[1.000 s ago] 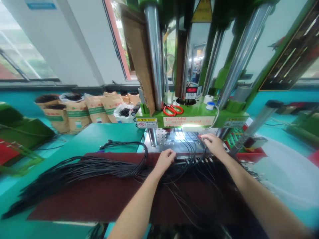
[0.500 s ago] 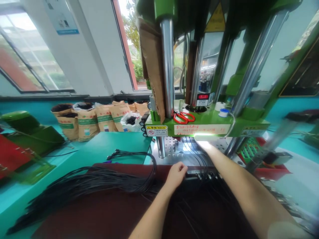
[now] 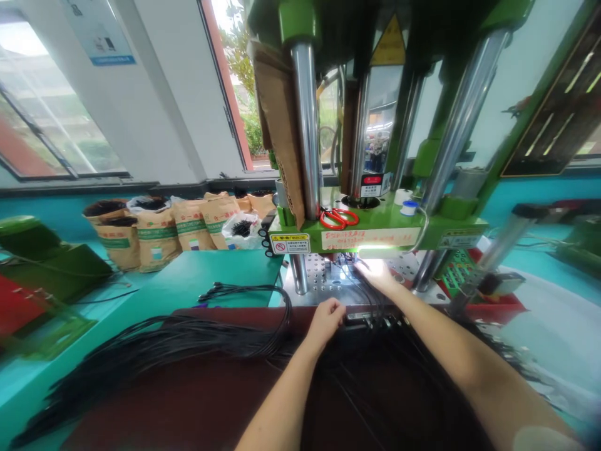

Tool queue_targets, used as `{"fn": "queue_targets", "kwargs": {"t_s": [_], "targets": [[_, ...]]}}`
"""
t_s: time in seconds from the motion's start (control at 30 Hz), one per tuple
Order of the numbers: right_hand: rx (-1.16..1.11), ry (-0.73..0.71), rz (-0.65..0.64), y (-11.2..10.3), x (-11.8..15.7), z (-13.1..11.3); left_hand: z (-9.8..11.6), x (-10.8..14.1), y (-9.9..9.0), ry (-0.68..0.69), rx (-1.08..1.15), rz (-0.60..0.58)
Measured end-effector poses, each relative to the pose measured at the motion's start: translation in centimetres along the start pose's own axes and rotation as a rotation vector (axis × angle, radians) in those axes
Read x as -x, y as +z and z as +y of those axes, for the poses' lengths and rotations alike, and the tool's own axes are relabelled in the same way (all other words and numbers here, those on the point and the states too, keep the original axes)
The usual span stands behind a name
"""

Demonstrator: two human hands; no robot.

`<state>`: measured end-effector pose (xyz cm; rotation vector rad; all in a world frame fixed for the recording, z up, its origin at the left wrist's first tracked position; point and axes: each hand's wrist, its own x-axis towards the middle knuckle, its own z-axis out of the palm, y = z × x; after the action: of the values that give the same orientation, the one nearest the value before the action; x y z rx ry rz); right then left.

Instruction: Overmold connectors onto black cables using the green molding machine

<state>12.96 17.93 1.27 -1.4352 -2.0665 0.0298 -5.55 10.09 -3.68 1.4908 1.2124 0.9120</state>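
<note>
My left hand (image 3: 327, 318) is closed, its fingers curled in at the front edge of the press bed. What they hold, if anything, is hidden. Under the press's raised green plate, my right hand (image 3: 379, 275) reaches to the metal mould (image 3: 335, 272), fingers drawn together in the lamp's glare; what is in them cannot be made out. Several thin black cables (image 3: 369, 297) run from the mould past this hand towards the front edge. A bundle of black cables (image 3: 188, 341) lies to the left on the dark red surface (image 3: 188, 401).
The green press (image 3: 300, 235) has steel columns on both sides. Red-handled scissors (image 3: 339, 218) and a blue-and-white spool (image 3: 409, 208) lie on its plate. Paper sacks (image 3: 159, 238) stand behind the teal table (image 3: 225, 266). A red crate (image 3: 498, 313) is at the right.
My right hand has drawn back a little from the mould, showing more of itself below the lamp. My left hand stays closed near the front edge. The view has shifted slightly.
</note>
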Motion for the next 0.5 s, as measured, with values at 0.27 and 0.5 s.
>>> {"fn": "queue_targets", "kwargs": {"t_s": [0.27, 0.5], "targets": [[-0.064, 0.066, 0.148, -11.2, 15.0, 1.1, 0.9, 0.8, -0.4, -0.106, 0.252, 0.032], [0.158, 0.524, 0.502, -20.1, 32.9, 10.6, 3.2, -2.4, 1.6, -0.315, 0.720, 0.188]]}}
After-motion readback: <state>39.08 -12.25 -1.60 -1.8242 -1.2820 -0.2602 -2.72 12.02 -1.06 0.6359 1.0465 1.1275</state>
